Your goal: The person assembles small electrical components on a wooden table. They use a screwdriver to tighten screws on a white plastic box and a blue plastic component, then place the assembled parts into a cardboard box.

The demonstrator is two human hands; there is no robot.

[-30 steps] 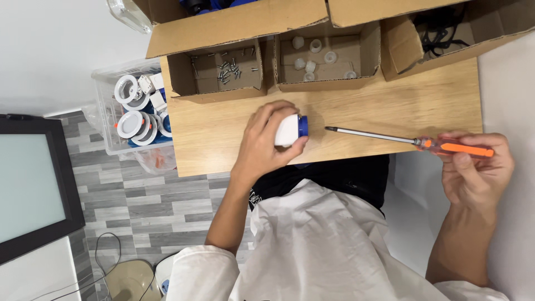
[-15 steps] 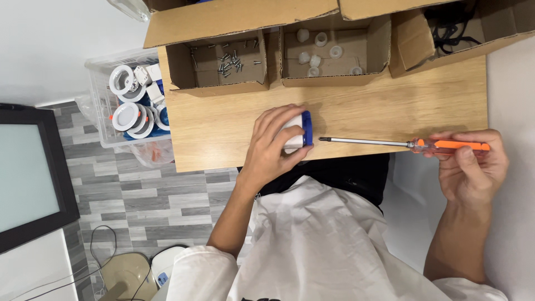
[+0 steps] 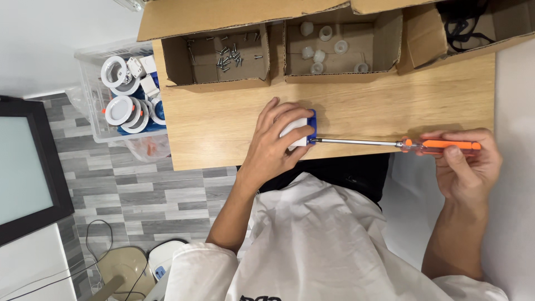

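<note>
Two hands at work, both occupied. Left hand (image 3: 276, 146) lies curled over a small white plastic fitting with a blue end plate (image 3: 304, 131), fingers (image 3: 287, 120) wrapped closed around it and pressing it down near the front edge of the pale wooden worktop (image 3: 223, 120). Right hand (image 3: 465, 167) is closed on the orange handle of a long slim-shafted screwdriver (image 3: 390, 143), fingers pinched about the grip, shaft lying level along the worktop's front edge.

Change noted against the earlier views: one second ago the screwdriver tip stood clear of the fitting with a visible gap; half a second ago the gap was smaller; now the tip meets the blue plate at its lower corner. I cannot tell whether the tip is seated in a screw head, since the left fingers hide most of the fitting. I read this as the approach being over and the tool now engaged, or just about engaged, with the piece.

Behind the hands: an open cardboard box with loose dark screws (image 3: 225, 53), and beside it an open cardboard box with small white round caps (image 3: 326, 47). Left of the worktop, a clear plastic bin of white round fittings (image 3: 125, 100).
</note>
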